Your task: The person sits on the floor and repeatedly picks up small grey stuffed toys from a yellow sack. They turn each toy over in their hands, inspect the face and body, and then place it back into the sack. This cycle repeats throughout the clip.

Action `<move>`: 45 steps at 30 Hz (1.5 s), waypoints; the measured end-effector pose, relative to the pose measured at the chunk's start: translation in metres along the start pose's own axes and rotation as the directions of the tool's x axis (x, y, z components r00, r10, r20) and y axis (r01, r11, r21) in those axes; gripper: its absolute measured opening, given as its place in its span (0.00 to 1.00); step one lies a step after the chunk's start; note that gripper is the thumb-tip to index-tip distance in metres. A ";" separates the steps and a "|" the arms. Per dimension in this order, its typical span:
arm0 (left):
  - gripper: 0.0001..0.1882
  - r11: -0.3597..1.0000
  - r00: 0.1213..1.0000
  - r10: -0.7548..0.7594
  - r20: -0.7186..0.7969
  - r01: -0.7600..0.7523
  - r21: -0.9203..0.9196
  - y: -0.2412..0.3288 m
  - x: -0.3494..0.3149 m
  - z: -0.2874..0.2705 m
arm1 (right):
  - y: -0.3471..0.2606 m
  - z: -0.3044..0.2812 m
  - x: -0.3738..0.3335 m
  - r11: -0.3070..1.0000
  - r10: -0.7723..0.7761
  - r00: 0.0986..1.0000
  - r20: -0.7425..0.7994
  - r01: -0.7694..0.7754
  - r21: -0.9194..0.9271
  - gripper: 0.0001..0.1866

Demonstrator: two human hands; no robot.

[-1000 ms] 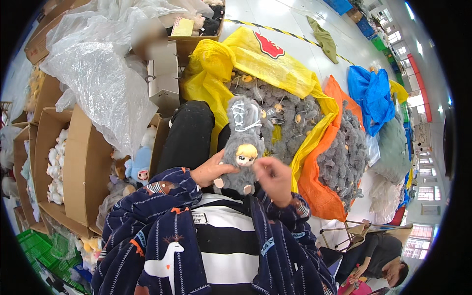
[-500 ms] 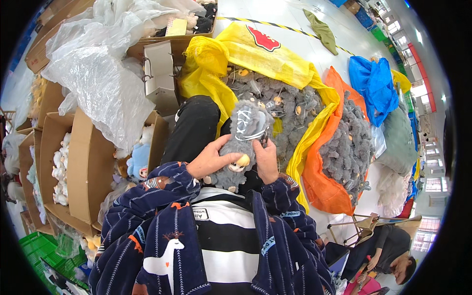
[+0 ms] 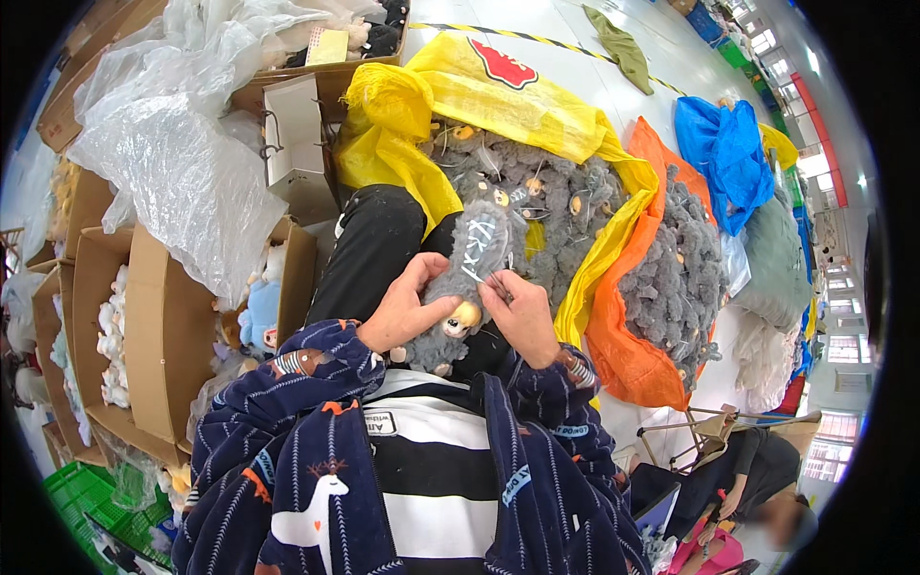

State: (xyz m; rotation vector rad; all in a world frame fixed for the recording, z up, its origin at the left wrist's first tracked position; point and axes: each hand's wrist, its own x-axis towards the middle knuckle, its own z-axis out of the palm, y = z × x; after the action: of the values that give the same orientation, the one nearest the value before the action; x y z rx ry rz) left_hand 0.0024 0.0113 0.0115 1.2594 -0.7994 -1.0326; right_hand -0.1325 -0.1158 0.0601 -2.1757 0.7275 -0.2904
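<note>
A grey furry plush doll (image 3: 479, 235) with a small blond-fringed face lies across my lap, face toward me. White lacing (image 3: 482, 241) criss-crosses the grey fur above its face. My left hand (image 3: 407, 311) grips the doll's left side, thumb pressed close to the face. On the other side my right hand (image 3: 517, 311) pinches the end of the white lacing between thumb and forefinger; a thin dark tool may be in the fingers too, but it is too small to make out. Just beyond lies a yellow sack (image 3: 537, 105) full of similar grey plush dolls (image 3: 575, 249).
An orange sack (image 3: 613, 350) of grey plush stands to the right, a blue sack (image 3: 728, 163) behind it. At left are cardboard boxes (image 3: 177, 335) of plush toys and clear plastic sheeting (image 3: 172, 144). A seated person (image 3: 738, 489) is at lower right.
My right hand has shifted from holding the doll's side to pinching the lacing. The lacing, loosely looped before, now lies tighter along the fur. My left hand still grips the doll.
</note>
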 end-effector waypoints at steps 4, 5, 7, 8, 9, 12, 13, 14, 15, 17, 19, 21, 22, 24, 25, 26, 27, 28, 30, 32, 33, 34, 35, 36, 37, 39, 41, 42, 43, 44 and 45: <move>0.29 0.982 1.000 0.028 -0.010 -0.030 -0.186 0.003 0.003 0.000 | -0.026 0.009 -0.015 0.994 -0.110 0.990 -0.090 0.109 -0.015 0.07; 0.26 0.968 0.998 0.037 -0.050 -0.048 -0.247 0.002 0.004 0.002 | -0.026 0.011 -0.020 0.998 -0.058 0.998 0.004 0.058 0.024 0.10; 0.23 0.986 0.999 0.028 -0.026 -0.032 -0.166 0.001 0.007 0.003 | -0.026 0.018 -0.024 0.989 -0.130 0.985 0.117 0.120 0.085 0.10; 0.21 0.992 1.000 0.021 -0.016 -0.023 -0.123 0.001 0.008 0.002 | -0.027 0.020 -0.025 0.978 -0.204 0.965 0.164 0.195 0.072 0.10; 0.20 0.997 1.000 0.015 -0.006 -0.015 -0.079 0.001 0.009 0.001 | -0.027 0.019 -0.025 0.975 -0.222 0.947 0.232 0.218 0.046 0.09; 0.20 0.998 0.998 0.062 0.008 -0.062 -0.022 -0.003 0.010 -0.003 | -0.029 0.010 -0.023 0.976 -0.150 0.945 0.292 0.094 0.197 0.09; 0.21 0.998 0.999 0.037 -0.007 -0.037 -0.056 -0.004 0.010 -0.002 | -0.028 0.001 -0.022 0.972 -0.021 0.911 0.413 -0.078 0.223 0.09; 0.19 0.995 0.999 0.036 -0.020 -0.037 -0.091 -0.004 0.009 -0.001 | -0.021 -0.003 -0.022 0.951 -0.029 0.909 0.415 -0.103 0.293 0.09; 0.18 0.991 0.999 0.034 -0.034 -0.038 -0.126 -0.005 0.009 -0.001 | -0.018 -0.008 -0.020 0.960 0.026 0.944 0.329 -0.115 0.255 0.10; 0.15 0.984 0.998 0.017 -0.066 -0.029 -0.178 -0.004 0.008 0.001 | -0.019 -0.012 -0.014 0.951 0.140 0.983 0.122 -0.168 0.259 0.09; 0.12 0.977 0.994 -0.011 -0.105 -0.011 -0.212 0.000 0.007 0.001 | -0.020 -0.010 -0.005 0.970 0.057 0.998 0.020 -0.061 0.237 0.09; 0.10 0.992 0.998 -0.026 -0.058 0.019 -0.122 -0.010 0.008 -0.002 | -0.020 -0.002 0.003 0.983 -0.043 0.998 -0.036 0.049 0.175 0.08; 0.09 0.997 0.999 -0.035 -0.036 0.032 -0.076 -0.016 0.009 -0.003 | -0.021 0.002 0.008 0.988 -0.102 0.994 -0.045 0.107 0.116 0.08; 0.09 0.997 0.999 -0.024 -0.048 0.020 -0.080 -0.020 0.010 -0.004 | -0.020 0.011 0.015 0.986 -0.161 0.986 -0.046 0.162 0.035 0.08; 0.09 0.997 0.998 -0.019 -0.054 0.014 -0.082 -0.022 0.010 -0.004 | -0.019 0.015 0.017 0.987 -0.158 0.986 -0.045 0.159 0.012 0.08; 0.08 0.995 0.998 -0.025 -0.050 0.020 -0.095 -0.020 0.010 -0.003 | -0.017 0.017 0.019 0.988 -0.154 0.987 -0.046 0.154 -0.013 0.08; 0.08 0.994 0.999 -0.031 -0.045 0.026 -0.108 -0.017 0.010 -0.003 | -0.016 0.018 0.020 0.992 -0.129 0.991 -0.042 0.129 -0.006 0.08; 0.08 0.992 0.999 -0.037 -0.038 0.032 -0.122 -0.014 0.010 -0.003 | -0.015 0.019 0.020 0.995 -0.103 0.994 -0.039 0.103 0.001 0.08; 0.08 0.991 0.998 -0.034 -0.045 0.028 -0.134 -0.013 0.010 -0.003 | -0.009 0.022 0.019 0.996 -0.032 0.999 -0.019 0.033 0.087 0.07; 0.08 0.992 0.998 -0.045 -0.045 0.039 -0.120 -0.008 0.010 -0.003 | -0.003 0.025 0.018 0.968 0.060 0.998 0.028 -0.065 0.243 0.07; 0.09 0.994 0.997 -0.057 -0.043 0.053 -0.100 -0.004 0.010 -0.005 | -0.004 0.024 0.018 0.938 0.109 0.993 0.047 -0.118 0.326 0.06; 0.09 0.995 0.997 -0.070 -0.041 0.067 -0.079 -0.001 0.010 -0.006 | -0.006 0.022 0.017 0.899 0.156 0.985 0.070 -0.171 0.404 0.06; 0.10 0.990 0.995 -0.096 -0.032 0.092 -0.106 0.001 0.009 -0.006 | -0.008 0.021 0.016 0.851 0.196 0.976 0.093 -0.217 0.479 0.06; 0.11 0.984 0.992 -0.121 -0.023 0.117 -0.132 0.002 0.009 -0.007 | -0.007 0.019 0.015 0.838 0.206 0.974 0.095 -0.226 0.497 0.06; 0.11 0.977 0.989 -0.147 -0.013 0.143 -0.159 0.003 0.009 -0.008 | -0.006 0.017 0.014 0.825 0.216 0.972 0.097 -0.235 0.515 0.06; 0.12 0.974 0.988 -0.157 0.010 0.157 -0.164 0.002 0.009 -0.008 | -0.006 0.016 0.013 0.824 0.224 0.971 0.084 -0.235 0.516 0.06; 0.12 0.972 0.988 -0.154 0.016 0.154 -0.176 -0.001 0.009 -0.008 | -0.009 0.018 0.013 0.845 0.214 0.975 0.062 -0.217 0.488 0.06; 0.12 0.972 0.989 -0.145 0.010 0.144 -0.186 -0.003 0.010 -0.007 | -0.013 0.019 0.014 0.877 0.168 0.985 0.042 -0.169 0.450 0.06; 0.11 0.971 0.991 -0.136 0.005 0.134 -0.196 -0.005 0.010 -0.007 | -0.019 0.020 0.017 0.905 0.121 0.992 0.024 -0.120 0.409 0.07; 0.11 0.980 0.994 -0.111 0.015 0.112 -0.167 -0.005 0.010 -0.007 | -0.023 0.019 0.019 0.928 0.075 0.997 0.006 -0.072 0.364 0.07; 0.11 0.986 0.996 -0.085 0.027 0.088 -0.138 -0.005 0.011 -0.007 | -0.019 0.021 0.020 0.950 0.040 0.999 -0.015 -0.033 0.312 0.07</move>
State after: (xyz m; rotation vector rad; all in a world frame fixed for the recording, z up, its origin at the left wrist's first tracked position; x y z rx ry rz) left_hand 0.0114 0.0038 0.0052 1.1739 -0.6810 -1.1532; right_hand -0.0998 -0.1050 0.0601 -1.8605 0.6828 -0.3823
